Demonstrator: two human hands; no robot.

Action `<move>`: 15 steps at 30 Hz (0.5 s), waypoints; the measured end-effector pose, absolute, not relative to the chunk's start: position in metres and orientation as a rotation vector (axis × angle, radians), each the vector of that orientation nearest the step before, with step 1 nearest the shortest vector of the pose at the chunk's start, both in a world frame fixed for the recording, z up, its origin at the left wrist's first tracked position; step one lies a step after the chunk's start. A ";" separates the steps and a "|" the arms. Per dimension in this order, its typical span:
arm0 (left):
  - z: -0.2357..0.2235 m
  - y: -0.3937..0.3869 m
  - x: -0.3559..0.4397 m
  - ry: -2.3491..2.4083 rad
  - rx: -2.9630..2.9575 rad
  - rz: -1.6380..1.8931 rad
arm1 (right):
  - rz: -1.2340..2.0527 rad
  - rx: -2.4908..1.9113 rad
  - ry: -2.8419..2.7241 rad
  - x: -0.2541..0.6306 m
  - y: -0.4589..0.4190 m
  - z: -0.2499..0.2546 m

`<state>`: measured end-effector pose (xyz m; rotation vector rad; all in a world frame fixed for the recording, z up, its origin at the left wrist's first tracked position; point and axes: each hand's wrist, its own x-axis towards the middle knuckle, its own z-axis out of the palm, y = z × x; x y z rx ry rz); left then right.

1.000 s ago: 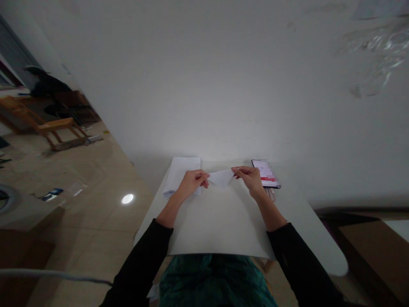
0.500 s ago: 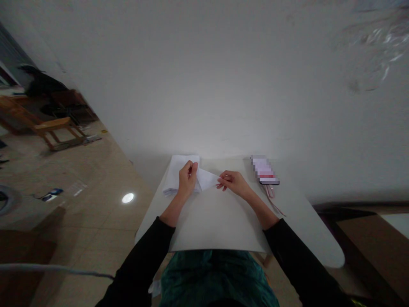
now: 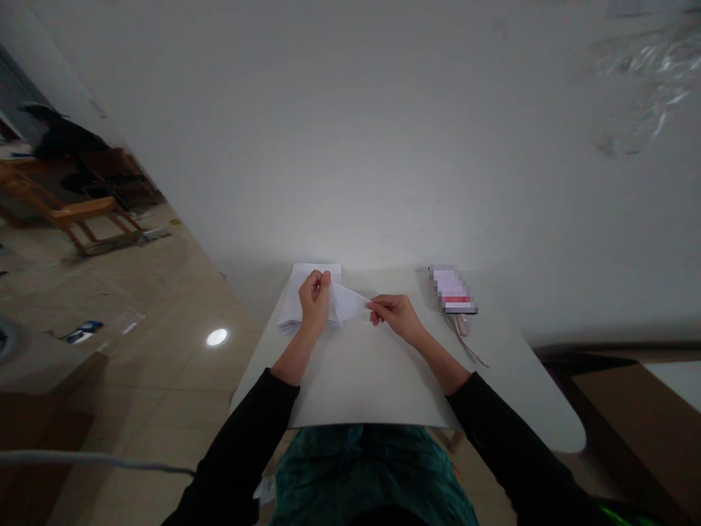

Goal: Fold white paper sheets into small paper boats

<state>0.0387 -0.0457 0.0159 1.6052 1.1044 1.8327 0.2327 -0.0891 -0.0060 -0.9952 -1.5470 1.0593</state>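
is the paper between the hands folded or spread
Folded, it seems: the paper tapers to a point at the right hand; creases unclear.

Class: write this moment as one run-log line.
left hand: holds paper | right hand: pinches paper's pointed end | white stack: on table, partly behind left hand | phone: on table

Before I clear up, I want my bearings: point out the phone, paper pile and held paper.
Phone (image 3: 452, 286): head view, middle of its blurred screen.
Paper pile (image 3: 289, 301): head view, exposed left part.
Held paper (image 3: 347, 301): head view, middle of its visible face.

Held paper (image 3: 347, 301) partly hidden by left grip (image 3: 315, 298)
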 end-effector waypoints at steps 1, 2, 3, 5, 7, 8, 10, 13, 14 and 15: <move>0.015 -0.046 0.039 1.107 1.565 1.837 | 1.087 -0.987 -1.539 0.231 -0.090 -0.006; 0.015 -0.046 0.040 1.110 1.537 1.836 | 1.118 -0.978 -1.527 0.230 -0.092 -0.006; 0.015 -0.046 0.040 1.114 1.518 1.824 | 1.150 -0.968 -1.515 0.229 -0.093 -0.006; 0.014 -0.046 0.040 1.120 1.493 1.762 | 1.200 -0.955 -1.482 0.226 -0.094 -0.008; 0.015 -0.047 0.040 1.126 1.490 1.643 | 1.224 -0.950 -1.435 0.223 -0.095 -0.010; 0.015 -0.047 0.041 1.122 1.504 1.587 | 1.230 -0.950 -1.416 0.222 -0.095 -0.011; 0.016 -0.049 0.042 1.105 1.570 1.524 | 1.235 -0.953 -1.402 0.220 -0.096 -0.013; 0.018 -0.053 0.043 1.115 1.691 1.520 | 1.246 -0.957 -1.454 0.218 -0.098 -0.014; 0.018 -0.054 0.043 1.124 1.718 1.510 | 1.253 -0.954 -1.486 0.218 -0.099 -0.013; 0.018 -0.056 0.043 1.126 1.741 1.480 | 1.262 -0.950 -1.522 0.217 -0.100 -0.013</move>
